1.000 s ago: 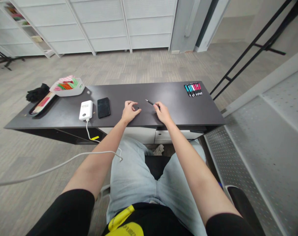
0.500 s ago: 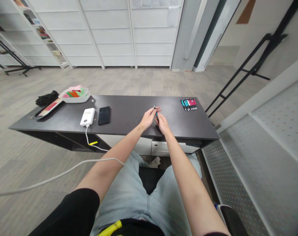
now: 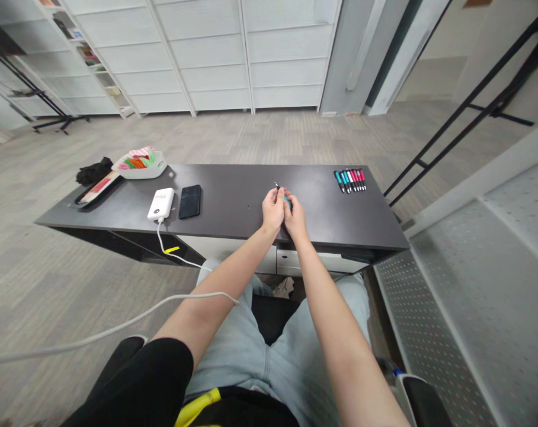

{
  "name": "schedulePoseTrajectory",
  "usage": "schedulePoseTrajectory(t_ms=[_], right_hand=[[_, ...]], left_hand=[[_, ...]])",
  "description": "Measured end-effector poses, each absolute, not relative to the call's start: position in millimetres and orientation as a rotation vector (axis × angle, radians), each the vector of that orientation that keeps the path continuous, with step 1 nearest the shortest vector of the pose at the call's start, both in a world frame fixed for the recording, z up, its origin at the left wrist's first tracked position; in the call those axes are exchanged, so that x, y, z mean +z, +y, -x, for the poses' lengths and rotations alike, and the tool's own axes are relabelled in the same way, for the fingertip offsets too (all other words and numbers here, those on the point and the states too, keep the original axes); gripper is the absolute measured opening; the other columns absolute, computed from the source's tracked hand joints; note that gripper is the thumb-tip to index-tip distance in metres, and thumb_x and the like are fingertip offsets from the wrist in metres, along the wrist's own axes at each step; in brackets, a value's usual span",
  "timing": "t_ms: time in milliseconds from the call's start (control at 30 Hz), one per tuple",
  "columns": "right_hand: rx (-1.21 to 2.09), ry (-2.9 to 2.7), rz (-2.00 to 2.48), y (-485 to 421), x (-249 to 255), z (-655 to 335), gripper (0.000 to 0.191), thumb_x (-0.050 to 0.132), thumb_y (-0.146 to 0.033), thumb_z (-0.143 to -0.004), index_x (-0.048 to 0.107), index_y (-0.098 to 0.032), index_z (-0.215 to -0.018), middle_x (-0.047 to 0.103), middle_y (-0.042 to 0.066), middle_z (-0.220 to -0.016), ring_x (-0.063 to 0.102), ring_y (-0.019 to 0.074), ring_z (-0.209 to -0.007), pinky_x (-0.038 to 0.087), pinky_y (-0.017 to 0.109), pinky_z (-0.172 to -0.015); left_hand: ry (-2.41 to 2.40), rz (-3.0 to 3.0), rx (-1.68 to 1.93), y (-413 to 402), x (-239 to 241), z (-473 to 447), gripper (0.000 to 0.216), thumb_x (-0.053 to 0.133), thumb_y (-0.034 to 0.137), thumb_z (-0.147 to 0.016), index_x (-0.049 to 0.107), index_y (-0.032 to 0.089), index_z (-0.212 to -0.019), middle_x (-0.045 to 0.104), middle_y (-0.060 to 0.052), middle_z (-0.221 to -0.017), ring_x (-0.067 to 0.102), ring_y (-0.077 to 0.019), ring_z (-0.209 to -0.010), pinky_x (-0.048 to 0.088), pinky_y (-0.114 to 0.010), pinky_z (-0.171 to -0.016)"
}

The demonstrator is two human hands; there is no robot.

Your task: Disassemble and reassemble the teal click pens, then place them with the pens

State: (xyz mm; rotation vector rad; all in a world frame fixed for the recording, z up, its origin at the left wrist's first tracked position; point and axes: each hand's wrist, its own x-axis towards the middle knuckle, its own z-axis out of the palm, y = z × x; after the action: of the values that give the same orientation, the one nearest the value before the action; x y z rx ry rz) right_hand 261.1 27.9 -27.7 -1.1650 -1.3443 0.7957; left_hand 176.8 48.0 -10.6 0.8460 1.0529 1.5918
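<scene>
Both hands meet above the middle of a dark table. My left hand and my right hand are pressed together around one teal pen; its thin dark tip pokes up past the left fingers. Which part each hand grips is hidden by the fingers. A row of several teal and pink pens lies at the table's far right, well beyond my right hand.
Left of my hands lie a black phone and a white power bank with a white cable trailing off the table. A white tray of coloured items and a flat dark tray sit at the far left. A grey perforated surface runs along the right.
A second ago both hands lay apart on the table, the right one by a pen part. They have since come together, lifted, and now clasp the teal pen between them.
</scene>
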Motion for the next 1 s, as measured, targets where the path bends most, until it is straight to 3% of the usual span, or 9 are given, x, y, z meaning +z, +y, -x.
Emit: schedulePoseTrajectory(t_ms=[167,333,467,600,767,1000], right_hand=[[0.758,-1.4,1.141,32,-32,-261,0.03,0.053,-0.055,-0.113,0.066,-0.035,-0.095,0.085,0.014,-0.116,0.082,0.0381,-0.12,0.064,0.058,-0.117],[0.752,-1.562,1.116,34,-40,-258,0.014,0.068,-0.05,-0.105,0.07,-0.037,-0.101,0.086,0.012,-0.115,0.082,0.0397,-0.114,0.065,0.061,-0.111],[0.791,-1.588,1.125,36,-45,-257,0.019,0.066,-0.056,-0.107,0.073,-0.038,-0.107,0.086,0.011,-0.111,0.083,0.0399,-0.11,0.066,0.061,-0.106],[0.803,-1.616,1.094,38,-44,-258,0.021,0.061,-0.052,-0.108,0.076,-0.038,-0.105,0.084,0.012,-0.102,0.081,0.0402,-0.108,0.065,0.062,-0.107],[0.755,-1.565,1.064,35,-42,-260,0.014,0.076,-0.049,-0.098,0.074,-0.037,-0.105,0.085,0.012,-0.117,0.079,0.039,-0.112,0.067,0.062,-0.109],[0.775,-1.553,1.124,38,-41,-260,0.028,0.067,-0.053,-0.108,0.067,-0.037,-0.084,0.08,0.011,-0.1,0.077,0.0374,-0.109,0.066,0.06,-0.109]], left_hand=[[0.986,-0.925,1.48,49,-7,-149,0.025,0.101,0.043,-0.095,0.079,0.033,-0.089,0.093,-0.008,-0.115,0.084,-0.035,-0.139,0.064,-0.053,-0.129],[1.049,-0.95,1.438,45,-17,-117,0.033,0.107,0.047,-0.088,0.078,0.032,-0.083,0.093,-0.007,-0.114,0.087,-0.0342,-0.132,0.07,-0.051,-0.12],[1.023,-0.935,1.445,46,-26,-112,0.036,0.106,0.047,-0.09,0.075,0.031,-0.081,0.093,-0.007,-0.112,0.088,-0.0307,-0.126,0.07,-0.048,-0.118],[0.994,-0.902,1.479,48,-31,-114,0.038,0.106,0.047,-0.091,0.073,0.032,-0.081,0.093,-0.006,-0.108,0.089,-0.0291,-0.122,0.069,-0.048,-0.121],[0.962,-0.915,1.465,48,-35,-113,0.038,0.105,0.044,-0.094,0.072,0.031,-0.08,0.092,-0.005,-0.108,0.089,-0.0277,-0.118,0.066,-0.048,-0.124],[0.964,-0.948,1.476,49,-36,-114,0.037,0.106,0.045,-0.09,0.072,0.033,-0.079,0.092,-0.004,-0.106,0.088,-0.0288,-0.118,0.07,-0.047,-0.117]])
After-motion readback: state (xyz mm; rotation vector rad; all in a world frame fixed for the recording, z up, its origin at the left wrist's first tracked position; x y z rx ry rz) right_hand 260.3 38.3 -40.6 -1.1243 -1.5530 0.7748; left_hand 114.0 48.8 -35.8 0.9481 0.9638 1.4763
